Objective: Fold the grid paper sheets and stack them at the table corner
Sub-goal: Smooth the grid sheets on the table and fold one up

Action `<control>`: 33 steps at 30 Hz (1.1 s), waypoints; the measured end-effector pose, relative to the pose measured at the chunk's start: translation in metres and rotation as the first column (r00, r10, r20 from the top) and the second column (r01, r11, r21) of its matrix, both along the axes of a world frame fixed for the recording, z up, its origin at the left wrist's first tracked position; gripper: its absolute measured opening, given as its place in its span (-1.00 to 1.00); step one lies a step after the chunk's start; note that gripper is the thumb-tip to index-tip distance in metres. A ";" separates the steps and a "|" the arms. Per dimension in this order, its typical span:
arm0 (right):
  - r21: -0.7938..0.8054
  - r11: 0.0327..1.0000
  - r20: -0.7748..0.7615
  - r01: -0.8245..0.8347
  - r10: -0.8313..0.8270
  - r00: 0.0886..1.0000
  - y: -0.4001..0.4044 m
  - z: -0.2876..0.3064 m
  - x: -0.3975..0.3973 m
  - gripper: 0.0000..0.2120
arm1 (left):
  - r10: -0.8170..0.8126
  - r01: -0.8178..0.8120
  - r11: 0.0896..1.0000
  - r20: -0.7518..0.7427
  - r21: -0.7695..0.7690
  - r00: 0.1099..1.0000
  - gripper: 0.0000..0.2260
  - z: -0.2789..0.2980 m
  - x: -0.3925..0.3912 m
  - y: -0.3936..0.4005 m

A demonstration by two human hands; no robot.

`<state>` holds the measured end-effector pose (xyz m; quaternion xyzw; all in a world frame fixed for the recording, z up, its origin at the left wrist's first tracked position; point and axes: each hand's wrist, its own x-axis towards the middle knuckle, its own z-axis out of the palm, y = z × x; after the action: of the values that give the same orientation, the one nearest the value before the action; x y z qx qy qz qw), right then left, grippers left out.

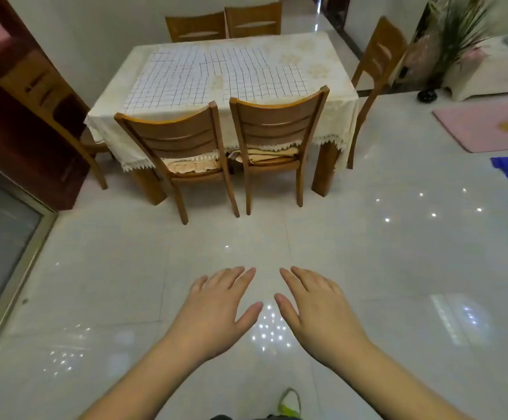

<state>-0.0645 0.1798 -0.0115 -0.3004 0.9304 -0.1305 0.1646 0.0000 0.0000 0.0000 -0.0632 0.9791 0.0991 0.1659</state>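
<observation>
Head view: your left hand (216, 310) and right hand (316, 310) hover over glossy floor tiles (398, 268), fingers straight, holding nothing; grid paper sheets (210, 77) cover the tabletop (316, 53) up top.

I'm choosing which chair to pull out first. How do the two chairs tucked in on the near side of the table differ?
The left near chair stands turned at an angle, its back slanting; the right near chair faces the table more squarely. The left one sits before the grid paper sheets, the right one nearer the table's right corner. Both are wooden, slatted and cushioned.
</observation>
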 end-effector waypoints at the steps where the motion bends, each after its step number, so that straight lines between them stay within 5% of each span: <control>1: -0.006 1.000 0.009 0.003 -0.003 1.000 0.001 -0.004 -0.001 -0.14 | 0.004 -0.004 1.000 0.019 0.016 1.000 -0.40 -0.004 -0.001 0.000; 10: 0.043 0.998 0.084 -0.054 0.050 0.995 -0.030 -0.030 -0.023 -0.03 | 0.029 -0.034 0.995 0.054 0.091 0.998 -0.38 -0.041 -0.010 -0.029; 15: 0.130 0.987 0.157 -0.094 0.073 0.985 -0.071 -0.038 -0.049 -0.10 | 0.024 -0.032 0.993 0.079 0.113 0.997 -0.41 -0.058 -0.038 -0.073; 20: 0.198 0.976 0.170 -0.091 0.057 0.984 -0.120 -0.044 -0.082 -0.43 | -0.031 0.025 0.998 0.101 0.064 0.994 -0.37 -0.062 -0.069 -0.127; 25: 0.228 0.968 0.171 -0.103 0.064 0.983 -0.156 -0.043 -0.111 -0.44 | -0.072 0.066 0.997 0.121 0.049 0.990 -0.24 -0.061 -0.098 -0.165; 33: 0.240 0.971 0.126 -0.023 -0.007 0.992 -0.170 -0.037 -0.189 -0.47 | -0.092 0.085 0.995 0.149 0.058 0.985 -0.42 -0.059 -0.178 -0.183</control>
<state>-0.2535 0.0093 -0.0482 -0.2733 0.9259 -0.0347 0.2585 -0.1783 -0.1834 -0.0594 -0.0226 0.9627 0.1118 0.2455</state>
